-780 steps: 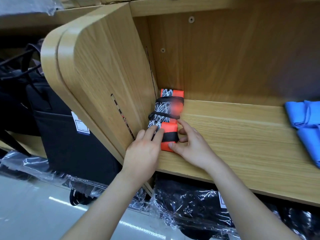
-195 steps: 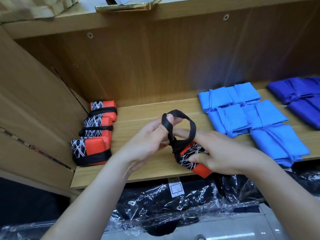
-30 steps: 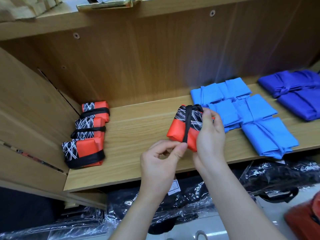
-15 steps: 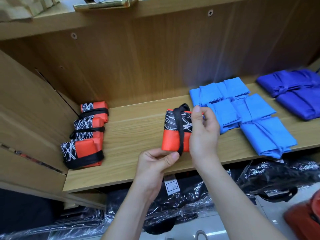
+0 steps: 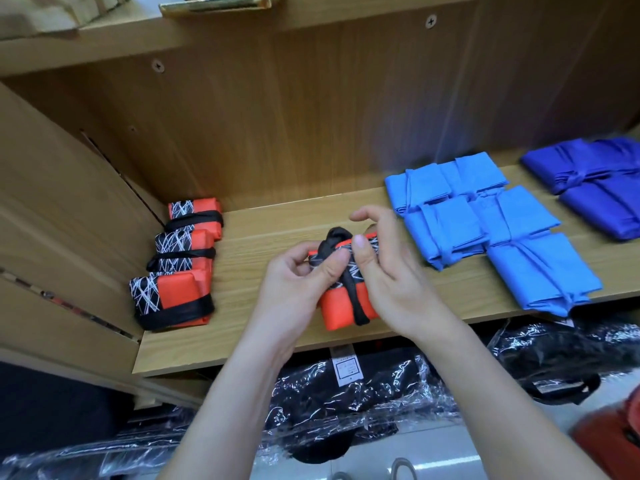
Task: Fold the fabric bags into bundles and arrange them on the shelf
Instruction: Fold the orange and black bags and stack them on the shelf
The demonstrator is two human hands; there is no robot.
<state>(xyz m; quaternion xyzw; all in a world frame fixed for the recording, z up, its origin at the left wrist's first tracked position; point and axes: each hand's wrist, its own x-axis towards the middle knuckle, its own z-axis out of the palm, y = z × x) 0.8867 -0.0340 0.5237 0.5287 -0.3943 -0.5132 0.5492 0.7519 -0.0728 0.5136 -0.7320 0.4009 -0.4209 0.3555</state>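
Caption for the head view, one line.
An orange bundle gripped by left hand and right hand at the shelf; three finished bundles lie left.

Open shelf board [image 5: 256,233] between the orange bundles [image 5: 183,249] on my left and the light blue bundles [image 5: 446,230] on my right. Side panel [image 5: 62,216] blocks further left.

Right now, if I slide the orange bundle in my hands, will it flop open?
Probably not: a black strap wraps the orange bundle. Likely light and squashy, being folded fabric. Its flat, blocky shape shouldn't roll.
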